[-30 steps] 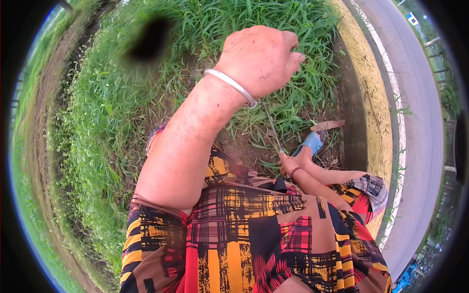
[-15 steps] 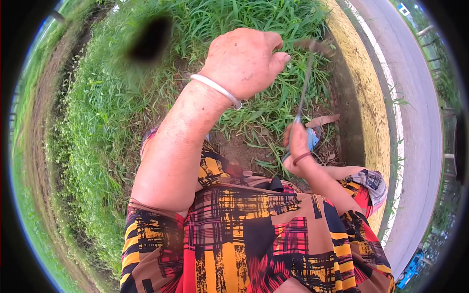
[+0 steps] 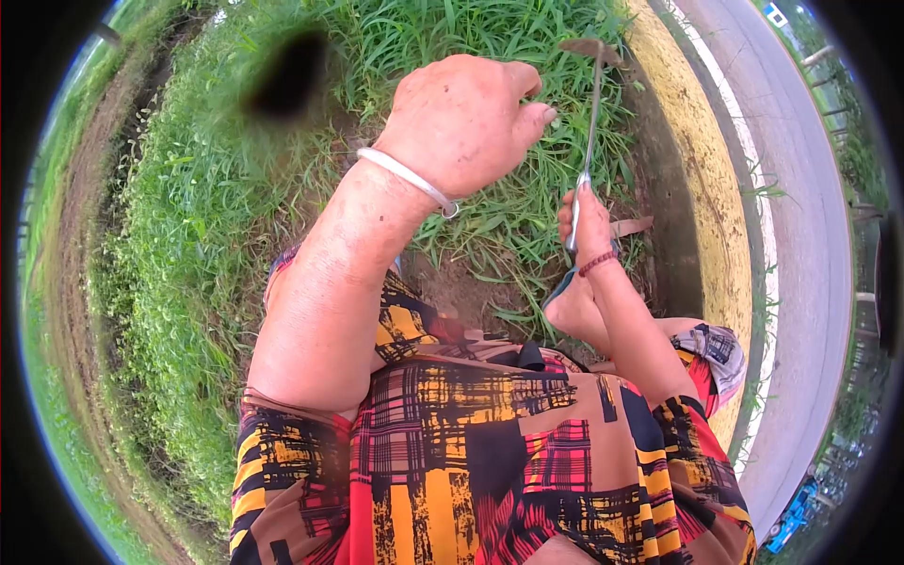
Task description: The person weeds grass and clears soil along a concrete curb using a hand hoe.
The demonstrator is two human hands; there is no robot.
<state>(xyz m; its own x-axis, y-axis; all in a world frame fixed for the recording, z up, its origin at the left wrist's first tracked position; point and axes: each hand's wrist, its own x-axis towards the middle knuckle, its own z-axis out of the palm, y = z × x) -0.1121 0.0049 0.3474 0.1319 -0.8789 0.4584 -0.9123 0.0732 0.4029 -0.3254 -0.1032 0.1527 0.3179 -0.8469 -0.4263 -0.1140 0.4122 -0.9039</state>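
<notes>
Grass (image 3: 499,28) covers the upper centre of the frame. The left hand (image 3: 461,122) overlaps it, fingers curled; whether they grip anything cannot be determined. The hoe (image 3: 593,113) extends upward, right of upper centre; the right hand (image 3: 592,223) clenches its lower end.

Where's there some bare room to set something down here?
Bare soil lies between the patterned clothing, grass and foot. The yellow kerb, beside the road, also looks free. Around the left hand and hoe, thick grass crowds things.
</notes>
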